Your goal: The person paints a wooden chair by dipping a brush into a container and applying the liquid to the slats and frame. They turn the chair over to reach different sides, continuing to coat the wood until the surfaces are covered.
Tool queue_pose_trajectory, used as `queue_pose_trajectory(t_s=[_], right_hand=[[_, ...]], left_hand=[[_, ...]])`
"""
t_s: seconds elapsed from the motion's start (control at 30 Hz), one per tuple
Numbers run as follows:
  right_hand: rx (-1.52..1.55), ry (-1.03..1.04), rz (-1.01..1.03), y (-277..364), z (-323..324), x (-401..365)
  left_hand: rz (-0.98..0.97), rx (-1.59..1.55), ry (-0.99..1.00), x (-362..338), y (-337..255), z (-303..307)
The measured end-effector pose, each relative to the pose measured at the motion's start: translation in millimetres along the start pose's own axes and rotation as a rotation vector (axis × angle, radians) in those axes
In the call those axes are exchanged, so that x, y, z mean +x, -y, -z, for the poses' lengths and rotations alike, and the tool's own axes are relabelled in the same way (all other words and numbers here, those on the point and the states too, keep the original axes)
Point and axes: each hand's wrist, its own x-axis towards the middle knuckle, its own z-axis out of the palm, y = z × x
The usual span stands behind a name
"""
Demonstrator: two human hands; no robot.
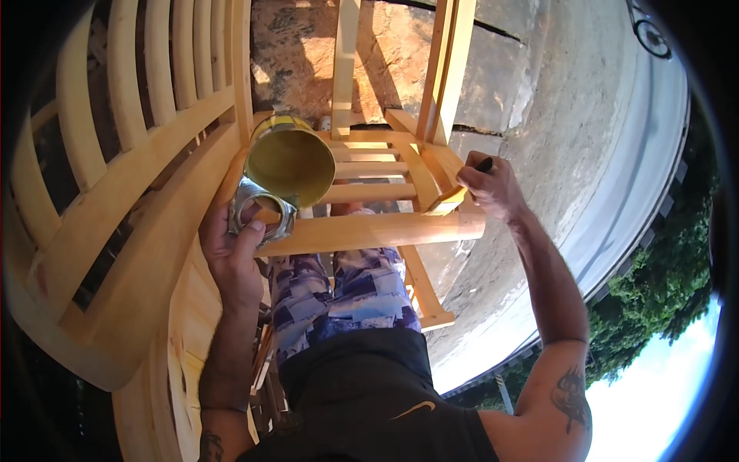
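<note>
A metal can (290,163) with an open top and pale liquid or coating inside stands at the centre left. Against it is a smaller silvery tin (264,217), which my left hand (237,245) grips by the rim, thumb over its edge. My right hand (490,185) is closed around the dark handle of a brush (450,200). The brush lies low against the right end of a light wooden rail (369,231), beside an upright wooden frame. What the small tin holds is hard to make out.
Slatted wooden furniture (146,169) fills the left side. Wooden posts (446,69) rise beyond the rail. Paved ground (369,46) and a road (616,154) lie beyond. A bicycle wheel (653,38) shows at the top right, with trees (662,269) at the right.
</note>
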Motion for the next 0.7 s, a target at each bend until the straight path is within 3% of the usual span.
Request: queue_pose_trajectory(t_s=[0.07,0.13,0.2,0.23,0.27,0.33,0.43,0.53,0.57,0.7], right_hand=[[-0.102,0.077,0.207,-34.1,-22.0,40.5],[0.467,0.228,-0.490,-36.6,-37.1,86.3],[0.196,0.190,-0.295,-53.9,-53.7,133.5],[0.142,0.218,-0.351,-70.8,-61.6,163.1],[-0.392,0.256,-0.018,-66.4,-63.4,179.0],[-0.492,0.347,-0.177,-73.7,-84.1,209.8],[-0.807,0.222,-0.004,-74.8,-99.8,219.6],[-0.594,-0.091,-0.015,-76.4,-101.4,208.6],[-0.654,-0.204,0.131,-85.8,-105.6,204.0],[-0.077,-0.119,-0.157,-99.1,-119.4,156.3]], left_hand=[[0.010,-0.012,-0.005,0.2,-2.3,-2.3],[0.031,-0.018,-0.016,0.0,-4.0,-3.9],[0.039,-0.003,-0.045,-1.1,-2.1,-1.6],[0.042,0.005,-0.059,-1.3,-0.8,-0.3],[0.055,0.004,-0.055,-1.6,0.2,1.6],[0.077,-0.003,-0.044,0.0,1.1,4.9],[0.103,0.013,-0.044,-0.6,-1.4,7.8],[0.100,-0.009,-0.035,-0.5,0.4,10.7],[0.090,-0.015,-0.039,-0.3,-0.1,9.7],[0.075,-0.027,-0.048,0.5,-2.9,6.0]])
